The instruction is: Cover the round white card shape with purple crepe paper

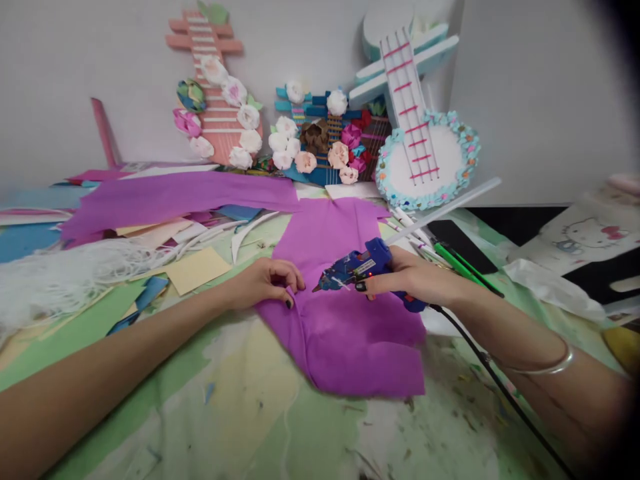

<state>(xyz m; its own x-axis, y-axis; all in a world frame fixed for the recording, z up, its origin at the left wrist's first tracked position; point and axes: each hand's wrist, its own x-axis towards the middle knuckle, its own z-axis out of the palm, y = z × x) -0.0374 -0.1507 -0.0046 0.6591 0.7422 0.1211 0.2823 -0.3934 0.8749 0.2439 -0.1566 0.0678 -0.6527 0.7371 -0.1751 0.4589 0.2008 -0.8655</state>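
A guitar-like shape lies under a sheet of purple crepe paper in the middle of the table, or the paper itself is folded; I cannot tell which. My left hand pinches the paper's left edge, thumb and fingers closed on a fold. In my right hand is a blue hot glue gun, its red light lit and a long clear glue stick poking from its back. The nozzle points left, just above the paper and close to my left fingertips. A black cord trails toward the lower right.
Decorated model guitars, one pink and one white and light blue, lean on the wall. Another purple strip, white string and paper scraps lie left. A green pen and a Hello Kitty bag are right.
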